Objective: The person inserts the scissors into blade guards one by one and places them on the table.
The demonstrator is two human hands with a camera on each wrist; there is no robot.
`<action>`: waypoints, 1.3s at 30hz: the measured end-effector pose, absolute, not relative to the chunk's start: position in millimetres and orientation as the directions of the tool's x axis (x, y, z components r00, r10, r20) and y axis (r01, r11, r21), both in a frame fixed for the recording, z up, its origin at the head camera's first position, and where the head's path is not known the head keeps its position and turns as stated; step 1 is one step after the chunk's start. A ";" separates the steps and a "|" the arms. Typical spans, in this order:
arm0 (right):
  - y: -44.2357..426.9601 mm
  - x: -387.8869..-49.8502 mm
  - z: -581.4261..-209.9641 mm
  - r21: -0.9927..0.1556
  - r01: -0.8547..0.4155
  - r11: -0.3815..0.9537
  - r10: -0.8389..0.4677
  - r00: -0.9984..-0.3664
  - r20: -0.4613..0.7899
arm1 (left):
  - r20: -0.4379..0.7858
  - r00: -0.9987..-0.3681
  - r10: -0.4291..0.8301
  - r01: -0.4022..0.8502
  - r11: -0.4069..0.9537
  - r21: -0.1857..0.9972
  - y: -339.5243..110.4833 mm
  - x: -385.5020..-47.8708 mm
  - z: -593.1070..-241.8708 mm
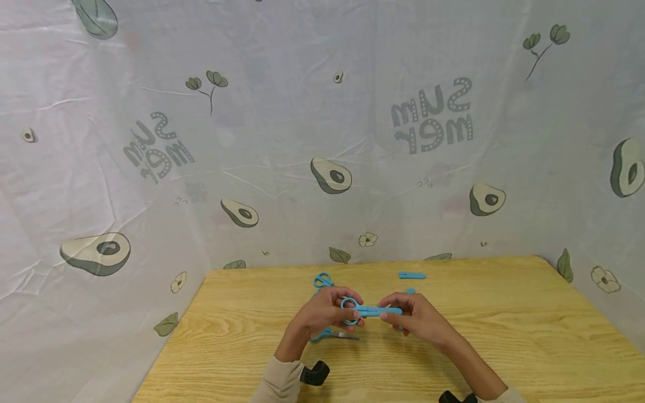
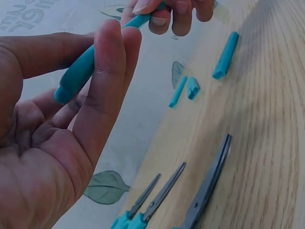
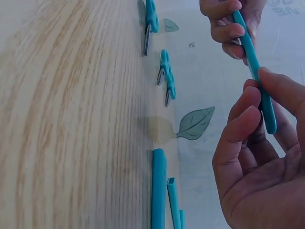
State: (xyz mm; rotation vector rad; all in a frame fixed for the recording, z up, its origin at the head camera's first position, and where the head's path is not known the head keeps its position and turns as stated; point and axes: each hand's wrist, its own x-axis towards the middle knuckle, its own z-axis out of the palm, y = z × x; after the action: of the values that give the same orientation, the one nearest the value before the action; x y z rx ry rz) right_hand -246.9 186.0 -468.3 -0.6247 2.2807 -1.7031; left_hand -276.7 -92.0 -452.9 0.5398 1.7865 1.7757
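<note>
Your left hand (image 1: 325, 310), near the lower centre of the head view, had its thumb and fingers closed in a pinch on the looped handle of a pair of blue scissors (image 1: 358, 309). Your thumb lay across the lower loop, while the upper loop showed between thumb and forefinger. Your right hand (image 1: 418, 319), just right of that, pinched the blue blade cover (image 1: 375, 311) between thumb and fingertips, and the cover's rounded end reached past the pinch toward your palm. So the scissors lay level between your two hands, above the tabletop (image 1: 504, 336), with the cover over the blades and in line with the handle.

Below your left hand, a loose pair of scissors (image 1: 335, 335) lay on the wood, its bare blades pointing right. At the lower middle of the left wrist view, two smaller pairs, the left small scissors (image 2: 143, 194) and the right small scissors (image 2: 161, 194), lay side by side. Farther up that view lay three loose covers: a large cover (image 2: 226, 56), a narrow cover (image 2: 178, 92) and a short cover (image 2: 193, 88). Behind everything, an avocado-print cloth (image 1: 282, 129) filled the upper frame.
</note>
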 end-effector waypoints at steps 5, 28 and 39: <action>188.6 -242.2 -467.4 -0.954 -0.190 0.231 -0.488 -0.871 0.055 | -0.121 -0.765 0.632 -0.086 0.085 0.993 -91.1 -273.9 -455.8; 199.1 -224.9 -476.5 -0.948 -0.206 0.242 -0.581 -0.814 0.029 | -0.186 -0.760 0.623 -0.059 0.218 0.974 -107.3 -252.9 -465.6; 205.8 -221.7 -480.1 -0.959 -0.177 0.221 -0.606 -0.795 0.007 | -0.178 -0.758 0.628 -0.022 0.248 0.969 -109.2 -249.5 -470.9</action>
State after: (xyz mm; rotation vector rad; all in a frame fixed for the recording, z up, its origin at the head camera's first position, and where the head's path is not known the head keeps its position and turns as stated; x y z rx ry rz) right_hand -221.7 205.8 -480.1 -0.7266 2.1322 -1.5976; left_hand -249.5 -109.2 -470.9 0.5497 1.9783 1.5485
